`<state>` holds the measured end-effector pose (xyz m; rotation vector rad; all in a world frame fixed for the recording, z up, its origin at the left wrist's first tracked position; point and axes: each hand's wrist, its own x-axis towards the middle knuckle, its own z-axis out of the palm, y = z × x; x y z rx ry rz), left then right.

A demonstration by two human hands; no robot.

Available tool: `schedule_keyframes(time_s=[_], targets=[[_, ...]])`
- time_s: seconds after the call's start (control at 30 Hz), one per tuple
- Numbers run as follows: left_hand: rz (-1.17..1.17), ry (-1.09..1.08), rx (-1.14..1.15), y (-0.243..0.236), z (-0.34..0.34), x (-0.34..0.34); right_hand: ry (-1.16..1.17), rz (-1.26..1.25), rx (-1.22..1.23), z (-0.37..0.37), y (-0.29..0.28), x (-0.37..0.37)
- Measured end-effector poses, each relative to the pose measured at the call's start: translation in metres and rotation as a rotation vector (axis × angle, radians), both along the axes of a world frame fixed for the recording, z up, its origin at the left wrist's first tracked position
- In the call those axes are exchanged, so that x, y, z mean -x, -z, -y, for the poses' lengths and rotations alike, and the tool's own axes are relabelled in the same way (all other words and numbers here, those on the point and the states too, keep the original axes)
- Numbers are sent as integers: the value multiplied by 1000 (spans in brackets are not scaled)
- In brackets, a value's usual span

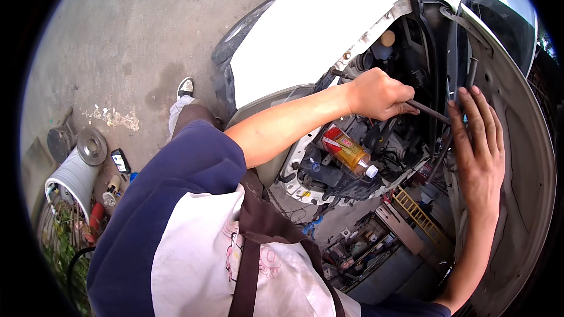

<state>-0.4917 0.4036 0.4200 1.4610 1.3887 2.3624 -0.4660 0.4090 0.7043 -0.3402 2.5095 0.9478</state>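
Observation:
My left hand [382, 95] is closed around a long dark metal bar [432, 110] that slants across the open engine bay [405, 135] of a white car. The bar's far left end shows past my wrist, near the bay's edge. My right hand [479, 135] is raised beside the bar's other end, fingers stretched out, by the inner side of the raised hood [520, 158]. Above those fingertips a short dark rod [473, 71] sticks up; I cannot tell whether it joins the bar. Below my left hand lies a plastic bottle [346, 149] of yellow liquid with a white cap.
The white fender [305, 29] curves along the bay. A yellow ladder [420, 217] and a cluttered bench [358, 252] stand beyond the car's front. At the left are a pale ribbed bucket [76, 176], a metal disc [92, 146] and a black container [120, 161] on the concrete floor.

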Motion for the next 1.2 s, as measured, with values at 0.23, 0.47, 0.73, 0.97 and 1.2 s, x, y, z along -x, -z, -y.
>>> schedule_keyframes(time_s=[0.23,0.47,0.73,0.97,1.2], targets=[[38,-82,14,6,2,-11,1565,-472,820,0,30,-23],[33,-103,42,6,4,-10,55,-131,87,13,1,-7],[122,-210,123,10,7,-16,802,-250,352,-16,26,-9],[193,-161,88,21,4,-21,636,-444,346,-15,24,-11],[199,-163,99,19,8,-21,449,-107,131,-12,10,-13]])
